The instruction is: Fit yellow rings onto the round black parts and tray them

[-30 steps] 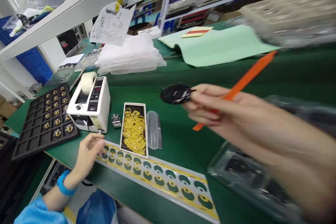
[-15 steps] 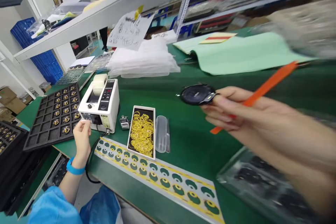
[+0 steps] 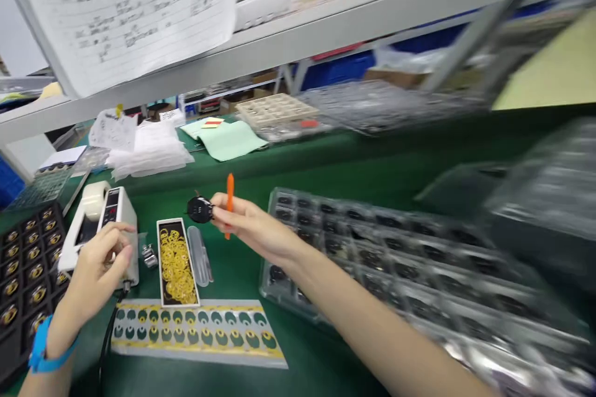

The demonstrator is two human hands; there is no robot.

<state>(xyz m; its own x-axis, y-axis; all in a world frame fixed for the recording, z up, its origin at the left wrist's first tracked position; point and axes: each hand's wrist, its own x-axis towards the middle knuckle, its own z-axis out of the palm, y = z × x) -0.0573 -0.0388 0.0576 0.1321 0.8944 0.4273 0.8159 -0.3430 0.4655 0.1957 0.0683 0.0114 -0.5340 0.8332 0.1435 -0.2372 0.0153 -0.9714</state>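
I have the right hand (image 3: 244,218) pinching a black disc (image 3: 199,209) between thumb and fingertips, just past the far right corner of the white box (image 3: 161,267), with an orange stick (image 3: 230,185) upright through the same fingers. My left hand (image 3: 99,270) is to the left of that box, in front of the tape dispenser (image 3: 125,208), fingers curled, thumb near the fingertips; there may be a clear strip (image 3: 142,240) beside them, but blur keeps me from telling whether they pinch it. Yellow rings (image 3: 177,267) lie in the white box on the green counter (image 3: 233,379). Just right of it I see a clear case (image 3: 198,255), just left a small metal piece (image 3: 149,256), and at its near end a sheet (image 3: 198,329) with 2 rows of cutouts. Left of the box lies a black tray (image 3: 21,347); right, a clear tray (image 3: 270,288) of dark parts (image 3: 331,226).
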